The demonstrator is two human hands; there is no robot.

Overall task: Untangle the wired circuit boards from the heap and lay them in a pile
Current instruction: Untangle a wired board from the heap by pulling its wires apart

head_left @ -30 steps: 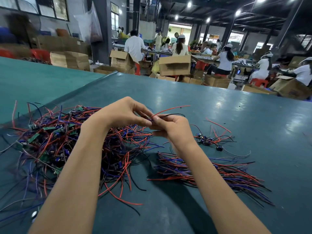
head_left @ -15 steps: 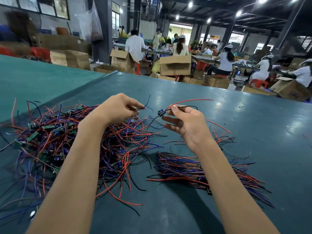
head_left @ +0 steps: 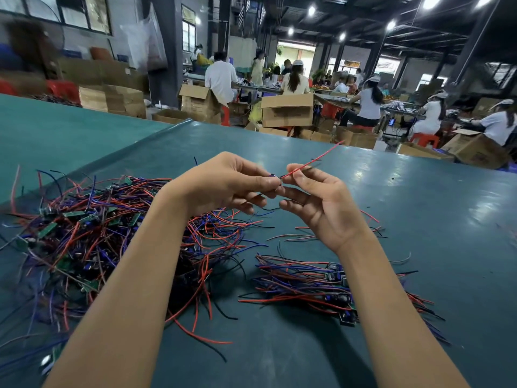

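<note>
A big tangled heap [head_left: 92,236] of small green circuit boards with red, blue and black wires covers the left of the teal table [head_left: 419,219]. A smaller sorted pile [head_left: 313,284] of wired boards lies at lower right, wires running sideways. Both hands are raised above the table between the two. My left hand [head_left: 223,186] pinches a small wired board [head_left: 272,179] at its fingertips. My right hand [head_left: 321,203] pinches that board's red wire [head_left: 310,162], which sticks up and to the right.
A few loose wired pieces [head_left: 372,228] lie just right of my right wrist. Beyond the table's far edge stand cardboard boxes [head_left: 288,110] and several seated people at other benches. A second teal table [head_left: 56,127] adjoins on the left.
The hands parted half a second ago, then came back together. The board passed to my left fingertips, and the red wire now points more steeply up to the right.
</note>
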